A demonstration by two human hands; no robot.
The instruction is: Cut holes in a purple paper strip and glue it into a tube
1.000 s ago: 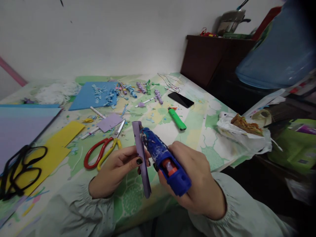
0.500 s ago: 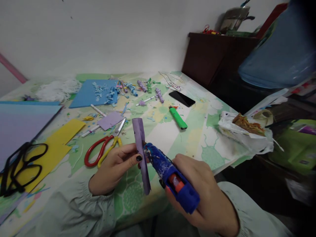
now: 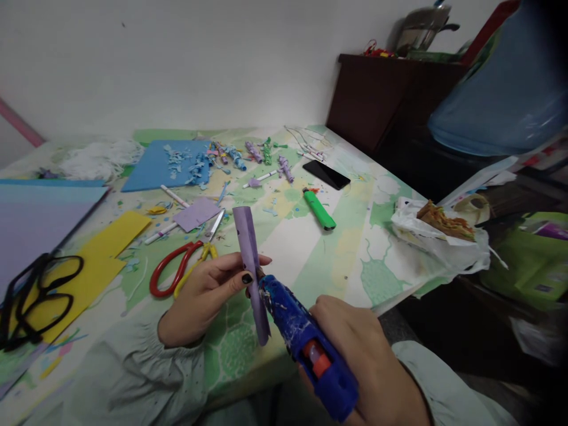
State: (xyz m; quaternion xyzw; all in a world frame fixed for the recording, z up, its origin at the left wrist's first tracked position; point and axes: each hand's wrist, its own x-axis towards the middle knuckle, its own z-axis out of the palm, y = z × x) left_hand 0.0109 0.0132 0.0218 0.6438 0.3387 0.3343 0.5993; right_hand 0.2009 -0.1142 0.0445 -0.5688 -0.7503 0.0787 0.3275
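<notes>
My left hand (image 3: 208, 293) pinches a long purple paper strip (image 3: 249, 254) and holds it upright over the near table edge. A blue glue gun (image 3: 306, 346), smeared with dried glue, is gripped in my right hand (image 3: 368, 367). Its nozzle touches the lower part of the strip, just below my left thumb. Both sleeves are pale green.
Red and yellow scissors (image 3: 180, 269) lie just beyond my left hand. A green lighter (image 3: 319, 210), a black phone (image 3: 326, 174), blue paper sheet (image 3: 155, 168), yellow sheet (image 3: 102, 254), pens and paper scraps cover the table (image 3: 355, 248). Food on a white bag (image 3: 444, 228) sits at the right edge.
The glue gun's nozzle has slid down the purple strip from near its top to its lower part. My right hand has drawn back toward me. The left hand keeps its hold.
</notes>
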